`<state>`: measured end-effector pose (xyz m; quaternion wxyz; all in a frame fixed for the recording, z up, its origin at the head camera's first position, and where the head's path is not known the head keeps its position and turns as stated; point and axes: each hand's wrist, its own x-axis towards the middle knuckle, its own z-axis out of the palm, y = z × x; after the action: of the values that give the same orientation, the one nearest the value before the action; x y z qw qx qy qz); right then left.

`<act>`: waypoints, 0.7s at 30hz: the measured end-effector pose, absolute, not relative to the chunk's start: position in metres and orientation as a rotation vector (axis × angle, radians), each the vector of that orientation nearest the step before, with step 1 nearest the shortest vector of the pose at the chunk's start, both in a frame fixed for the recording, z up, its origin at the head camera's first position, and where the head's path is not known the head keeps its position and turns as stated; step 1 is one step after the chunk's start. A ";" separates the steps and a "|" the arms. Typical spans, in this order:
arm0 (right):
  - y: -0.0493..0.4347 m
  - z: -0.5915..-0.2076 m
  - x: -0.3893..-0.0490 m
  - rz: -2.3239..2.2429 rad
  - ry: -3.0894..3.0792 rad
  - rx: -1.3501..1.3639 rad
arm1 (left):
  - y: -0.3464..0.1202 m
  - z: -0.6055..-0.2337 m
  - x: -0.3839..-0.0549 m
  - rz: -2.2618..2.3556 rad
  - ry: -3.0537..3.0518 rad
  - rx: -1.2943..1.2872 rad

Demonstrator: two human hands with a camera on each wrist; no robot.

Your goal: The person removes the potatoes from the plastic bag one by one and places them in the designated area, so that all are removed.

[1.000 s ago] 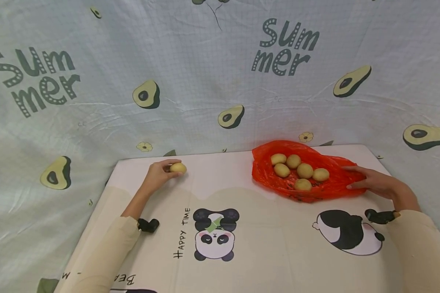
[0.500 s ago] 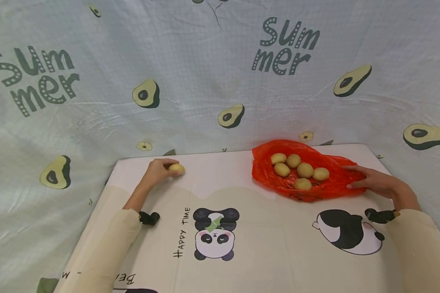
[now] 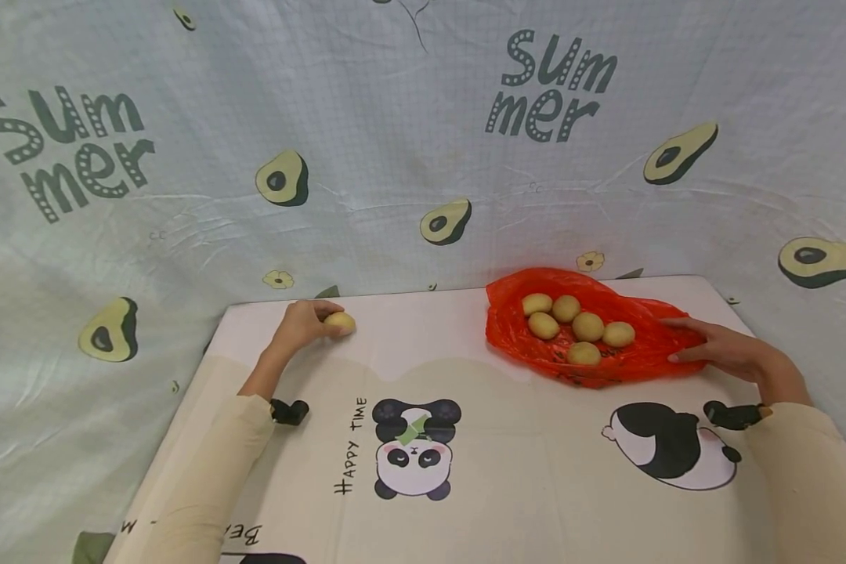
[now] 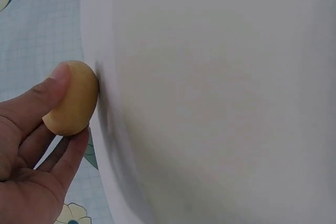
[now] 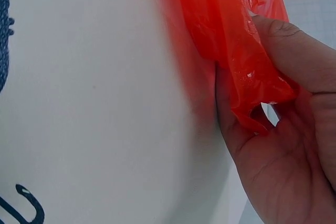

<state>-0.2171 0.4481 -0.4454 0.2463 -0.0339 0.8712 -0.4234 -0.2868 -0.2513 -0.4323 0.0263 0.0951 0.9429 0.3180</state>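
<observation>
Near the table's back left corner my left hand (image 3: 303,325) pinches a small yellow potato (image 3: 341,322) between thumb and fingers. The left wrist view shows the thumb across one side of the potato (image 4: 76,98), close over the white tabletop. On the right, a red plastic bag (image 3: 648,352) lies spread with its mouth wide, and several potatoes (image 3: 588,327) rest inside it. My right hand (image 3: 729,351) grips the bag's right end. In the right wrist view the thumb lies over the red film (image 5: 247,72) and the other fingers are partly hidden under it.
The tabletop (image 3: 507,454) carries printed pandas and lettering. A hanging cloth (image 3: 366,157) with avocado prints stands along its back edge. Each wrist wears a black camera mount (image 3: 289,411).
My left hand has shifted very slightly, with the potato still pinched. The right hand and the bag stay where they were.
</observation>
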 end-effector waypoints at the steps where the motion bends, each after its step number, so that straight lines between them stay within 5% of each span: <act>1: 0.448 -0.446 -0.217 -1.154 2.378 -0.090 | -0.251 -0.433 -0.287 0.988 2.935 0.304; 21: 0.447 -0.447 -0.216 -1.139 2.379 -0.090 | -0.263 -0.420 -0.284 1.006 2.864 0.399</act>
<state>-0.2158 0.4470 -0.4466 0.2484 -0.0331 0.8732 -0.4181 -0.2842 -0.2627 -0.4200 0.0401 0.1302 0.9347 0.3282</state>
